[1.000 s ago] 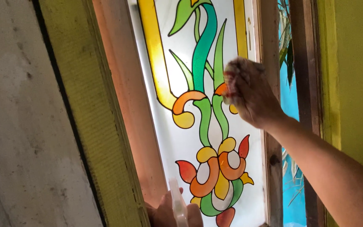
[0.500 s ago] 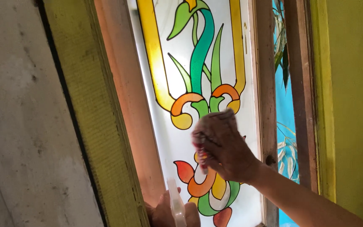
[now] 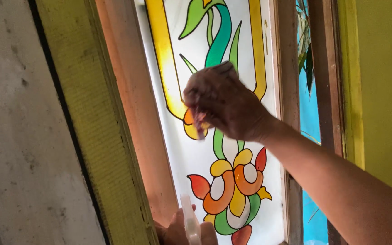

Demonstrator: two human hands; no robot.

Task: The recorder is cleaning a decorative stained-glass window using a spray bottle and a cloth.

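Now | right hand [image 3: 225,102] clenched on cloth [image 3: 199,129], pressed mid stained-glass pane [image 3: 178,149] | left hand [image 3: 178,229] grasping spray bottle [image 3: 190,222] at bottom edge | wiping looks midway, lower pane left

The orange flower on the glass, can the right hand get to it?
Probably yes. The right hand is pressed to the glass just above the orange flower, with nothing between them.

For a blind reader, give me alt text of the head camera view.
A right hand presses a cloth against a stained-glass window pane with a flower design, while the left hand holds a spray bottle below.
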